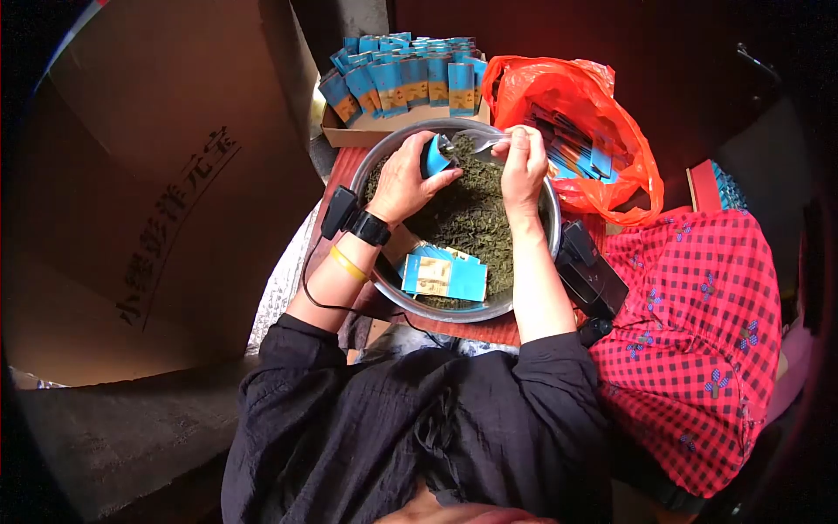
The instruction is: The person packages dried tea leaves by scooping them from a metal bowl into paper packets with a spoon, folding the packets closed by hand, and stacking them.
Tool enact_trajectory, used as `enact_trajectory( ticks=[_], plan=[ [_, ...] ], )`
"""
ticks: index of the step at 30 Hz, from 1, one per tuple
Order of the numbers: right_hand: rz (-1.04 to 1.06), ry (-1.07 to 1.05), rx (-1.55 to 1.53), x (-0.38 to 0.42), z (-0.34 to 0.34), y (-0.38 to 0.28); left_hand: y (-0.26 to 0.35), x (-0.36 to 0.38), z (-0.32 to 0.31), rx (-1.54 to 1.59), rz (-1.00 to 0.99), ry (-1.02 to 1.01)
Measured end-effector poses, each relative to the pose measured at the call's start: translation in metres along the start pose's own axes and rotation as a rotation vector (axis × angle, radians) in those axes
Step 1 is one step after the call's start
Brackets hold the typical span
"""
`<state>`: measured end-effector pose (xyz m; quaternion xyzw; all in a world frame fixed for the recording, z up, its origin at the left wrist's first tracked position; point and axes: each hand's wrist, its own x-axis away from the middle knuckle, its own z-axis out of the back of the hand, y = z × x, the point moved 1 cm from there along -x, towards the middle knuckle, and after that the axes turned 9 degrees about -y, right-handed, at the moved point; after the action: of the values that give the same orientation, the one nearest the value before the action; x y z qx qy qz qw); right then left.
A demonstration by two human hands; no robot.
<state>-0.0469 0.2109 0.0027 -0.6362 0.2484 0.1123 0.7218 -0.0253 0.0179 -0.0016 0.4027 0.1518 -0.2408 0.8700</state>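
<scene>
My left hand (403,182) is wrapped around a small blue packet (434,157), its open top tilted toward the right. Between the fingers of my right hand (525,168) is a spoon (482,140), its bowl close beside the packet's mouth. Both hands are over a round metal basin (454,316) holding dark green, dried, crumbled leaves (476,210). Several flat blue-and-yellow packets (445,278) lie on the leaves at the near side of the basin.
Behind the basin, a shallow cardboard box (349,137) holds rows of upright blue packets (410,79). A red plastic bag (633,144) with more packets stands at right. A large carton (175,218) rises at left; red checked cloth (690,332) covers something at right.
</scene>
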Motion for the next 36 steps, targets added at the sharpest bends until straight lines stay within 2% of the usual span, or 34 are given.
enact_trajectory(
  ticks=[2, 4, 6, 8, 9, 10, 12, 15, 18, 19, 20, 22, 25, 28, 30, 32, 34, 36],
  plan=[
    [0.137, -0.064, 0.139, 0.008, -0.009, -0.012, 0.000, 0.000, 0.000, -0.014, -0.017, -0.025],
    [0.265, -0.223, 0.357, 0.015, -0.018, -0.015, -0.006, 0.000, -0.002, -0.012, -0.027, -0.034],
    [0.434, -0.275, 0.407, 0.019, -0.029, -0.031, -0.004, -0.001, -0.003, -0.008, -0.038, -0.048],
    [0.439, -0.287, 0.402, 0.018, -0.027, -0.034, 0.001, -0.003, 0.000, -0.033, 0.020, -0.039],
    [0.469, -0.212, 0.432, 0.015, -0.025, -0.034, 0.006, -0.003, 0.003, -0.067, 0.115, -0.069],
    [0.498, -0.139, 0.461, 0.014, -0.022, -0.034, 0.003, -0.002, 0.000, -0.067, 0.116, -0.069],
    [0.514, -0.125, 0.462, 0.013, -0.022, -0.037, -0.002, -0.001, -0.003, -0.103, 0.131, -0.059],
    [0.533, -0.288, 0.489, 0.021, -0.032, -0.037, -0.006, 0.001, -0.004, -0.057, 0.141, -0.129],
    [0.565, -0.187, 0.483, 0.016, -0.025, -0.035, -0.006, 0.000, -0.003, -0.052, 0.099, -0.089],
    [0.482, -0.110, 0.469, 0.015, -0.019, -0.034, -0.005, 0.000, -0.004, -0.039, 0.131, -0.084],
    [0.483, -0.012, 0.444, 0.010, -0.013, -0.031, -0.004, 0.000, -0.003, -0.039, 0.136, -0.075],
    [0.334, 0.062, 0.522, 0.003, 0.000, -0.021, -0.004, 0.001, -0.001, -0.050, 0.132, -0.076],
    [0.176, -0.064, 0.707, -0.004, 0.011, -0.004, -0.005, 0.000, -0.001, -0.033, 0.057, 0.004],
    [0.294, -0.057, 0.723, -0.001, 0.004, -0.006, 0.001, -0.002, 0.002, 0.031, 0.000, 0.053],
    [0.369, -0.179, 0.529, 0.001, -0.002, -0.021, 0.004, -0.002, 0.003, -0.006, -0.059, 0.074],
    [0.287, -0.327, 0.231, 0.009, -0.014, -0.028, -0.001, -0.001, 0.001, -0.016, -0.064, 0.118],
    [0.373, -0.433, 0.338, 0.015, -0.025, -0.039, -0.006, 0.000, -0.001, -0.097, -0.123, 0.117],
    [0.173, -0.529, 0.458, 0.023, -0.033, -0.035, -0.006, 0.000, -0.002, -0.169, -0.136, 0.131]
  ],
)
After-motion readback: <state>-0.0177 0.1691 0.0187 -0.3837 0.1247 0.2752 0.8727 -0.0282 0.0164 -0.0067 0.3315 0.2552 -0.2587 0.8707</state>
